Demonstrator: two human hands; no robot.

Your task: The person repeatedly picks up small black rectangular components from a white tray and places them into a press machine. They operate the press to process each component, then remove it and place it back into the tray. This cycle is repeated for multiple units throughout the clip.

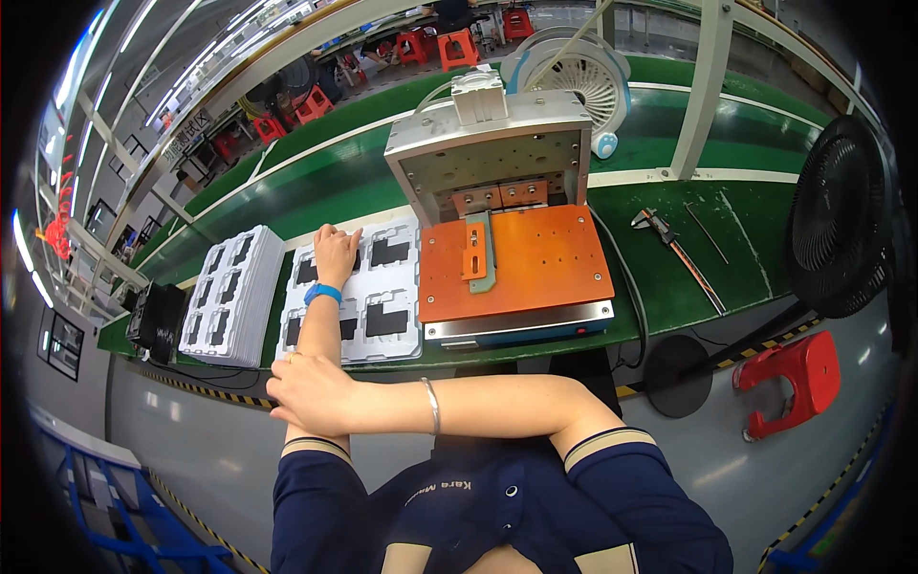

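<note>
My left hand [335, 256], with a blue band [322, 293] at its wrist, reaches palm down over a white moulded tray [356, 287]. Its bent fingers look apart; their tips are partly hidden, and I see nothing held. Flat dark pieces, such as a black rectangular one [389, 251], lie in the tray's pockets. Across my left forearm [318, 337] lies my right hand [314, 392], its fingers curled over it. A bracelet circles the right wrist. Right of the tray is a press fixture with an orange plate [521, 263] and a slim grey-green and orange part [477, 251] on top.
A stack of white trays [229, 297] stands at the left beside a black object [156, 320]. Calipers [677, 258] and a thin rod [706, 232] lie right of the fixture. A black fan [841, 215], a white fan [579, 86] and a red stool [794, 383] are around the green bench.
</note>
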